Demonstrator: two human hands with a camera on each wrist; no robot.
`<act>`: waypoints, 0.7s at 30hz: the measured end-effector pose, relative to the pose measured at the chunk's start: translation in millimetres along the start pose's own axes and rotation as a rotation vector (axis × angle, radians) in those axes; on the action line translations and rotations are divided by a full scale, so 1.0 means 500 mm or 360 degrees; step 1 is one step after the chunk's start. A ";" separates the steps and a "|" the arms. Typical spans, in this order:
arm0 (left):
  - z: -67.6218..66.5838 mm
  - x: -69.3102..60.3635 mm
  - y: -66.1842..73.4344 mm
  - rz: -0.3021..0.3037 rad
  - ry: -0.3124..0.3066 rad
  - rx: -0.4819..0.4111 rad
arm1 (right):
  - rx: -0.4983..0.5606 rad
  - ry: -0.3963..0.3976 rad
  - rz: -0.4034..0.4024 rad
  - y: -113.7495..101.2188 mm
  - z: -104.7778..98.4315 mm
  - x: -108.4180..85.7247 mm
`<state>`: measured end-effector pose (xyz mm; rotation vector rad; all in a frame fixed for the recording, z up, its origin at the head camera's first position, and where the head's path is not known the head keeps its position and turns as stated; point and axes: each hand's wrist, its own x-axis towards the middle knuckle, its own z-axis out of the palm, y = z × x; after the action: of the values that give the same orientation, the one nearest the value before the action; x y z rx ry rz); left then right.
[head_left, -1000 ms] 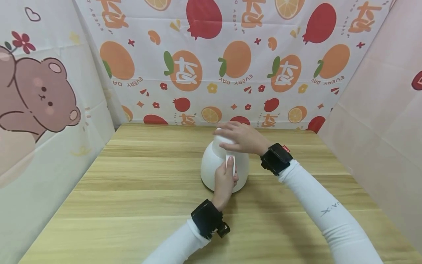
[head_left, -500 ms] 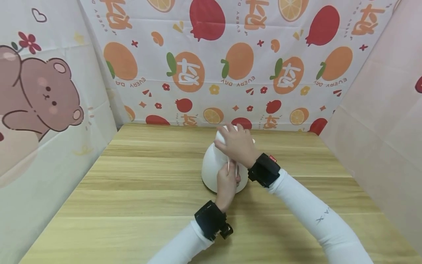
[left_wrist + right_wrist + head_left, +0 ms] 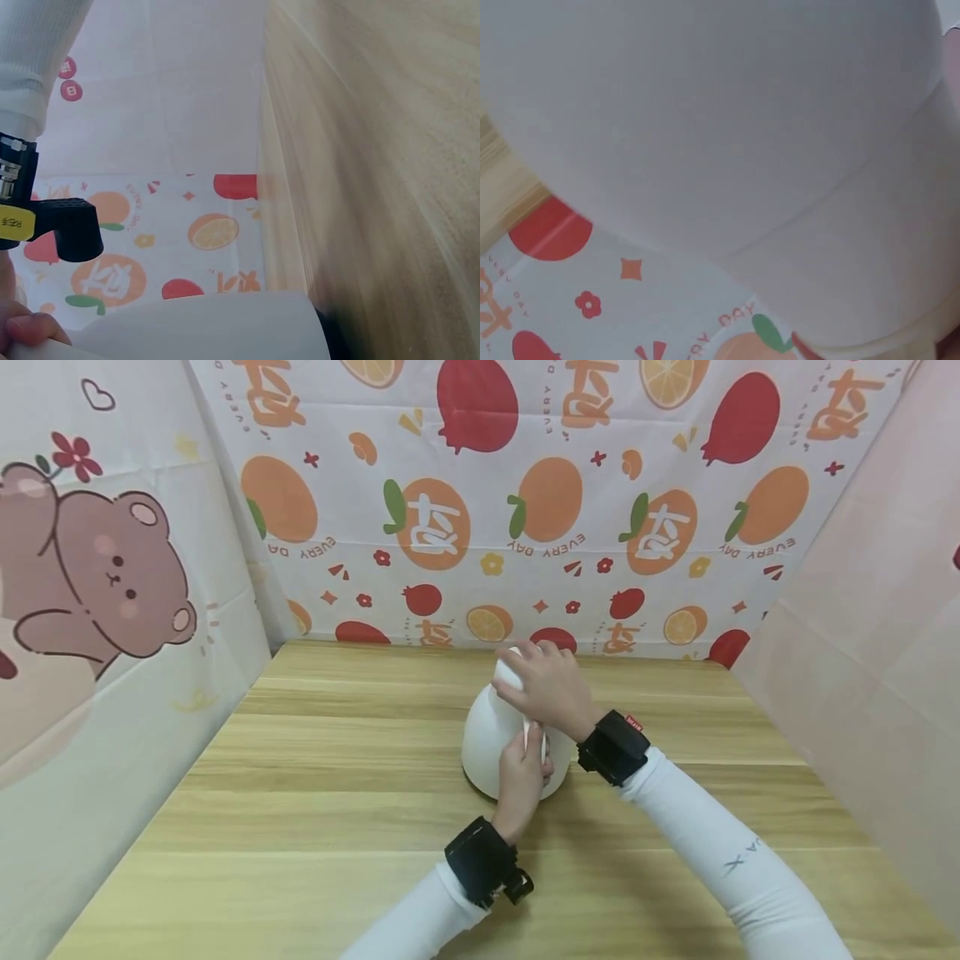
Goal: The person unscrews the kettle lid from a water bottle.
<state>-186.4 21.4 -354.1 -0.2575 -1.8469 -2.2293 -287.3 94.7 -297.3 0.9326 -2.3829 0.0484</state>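
Observation:
A white vacuum jug [image 3: 483, 745] stands upright on the wooden table in the head view. My left hand [image 3: 521, 777] grips its handle at the near side, thumb along the top. Over the jug's lid [image 3: 507, 671] my right hand [image 3: 553, 692] is cupped, fingers and thumb bent round it, covering most of the lid. The left wrist view shows the jug's body [image 3: 217, 330] and part of the left hand [image 3: 34, 328]. Up close, the right wrist view has the rounded body [image 3: 705, 127] and the neck [image 3: 855, 240]; no fingers can be made out clearly there.
The wooden table [image 3: 315, 827] reaches back to a fruit-printed cloth [image 3: 337, 510]. A cloth with a bear print [image 3: 120, 577] hangs at the left, a pale cloth [image 3: 862, 635] at the right. Both wrists wear black straps [image 3: 615, 747].
My right hand has turned on the lid, its fingers going from pointing left to pointing more away from me, with the wrist nearer the body. The left hand keeps its hold on the handle.

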 end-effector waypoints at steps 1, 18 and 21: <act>0.000 0.001 -0.001 0.0008 -0.0011 -0.0005 | 0.0011 0.0013 -0.0021 0.003 0.000 -0.001; 0.007 -0.007 0.004 -0.0017 0.0059 0.0025 | 0.0404 0.0128 -0.0592 0.076 0.020 -0.001; 0.008 -0.010 0.004 0.0005 0.0078 0.0036 | 0.0415 0.0075 -0.0498 0.063 0.009 -0.003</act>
<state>-181.2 25.4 -352.6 -0.1999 -1.8443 -2.1910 -308.5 118.3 -296.7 1.4012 -2.1941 0.2625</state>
